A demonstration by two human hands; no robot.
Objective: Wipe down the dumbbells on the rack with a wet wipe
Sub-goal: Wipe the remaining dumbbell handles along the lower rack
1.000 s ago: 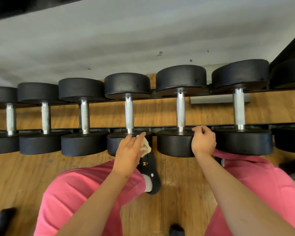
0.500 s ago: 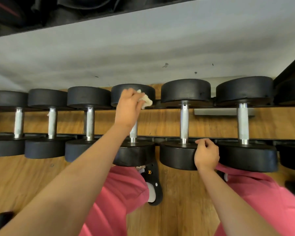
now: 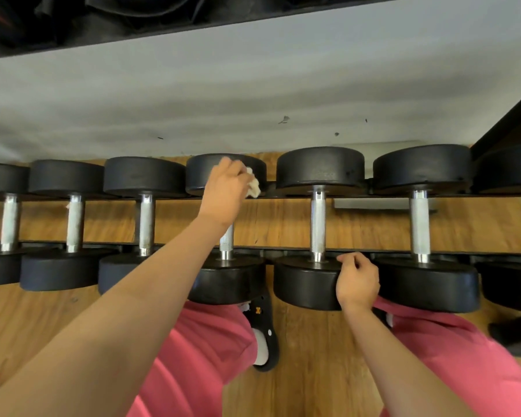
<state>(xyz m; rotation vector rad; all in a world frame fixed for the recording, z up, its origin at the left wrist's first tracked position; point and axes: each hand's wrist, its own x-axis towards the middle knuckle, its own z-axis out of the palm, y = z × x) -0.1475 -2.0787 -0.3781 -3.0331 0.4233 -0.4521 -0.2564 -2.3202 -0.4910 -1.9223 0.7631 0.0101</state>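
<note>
Our left hand (image 3: 226,191) clutches the crumpled wet wipe (image 3: 253,186) against the far head of one dumbbell (image 3: 205,173) — well apart from our right hand (image 3: 357,281), whose fingers curl over the near head of the next dumbbell (image 3: 304,281). Both weights lie across the rack (image 3: 382,251) — wooden floor (image 3: 313,356) beneath.

The round black dumbbell heads (image 3: 319,167) look matt and rubbery, their silver metal handles (image 3: 318,224) knurled and faintly glossy. The crumpled white wipe (image 3: 253,188) looks like soft cloth. At 6 o'clock, the brown wooden floor (image 3: 313,371) is smooth.
</note>
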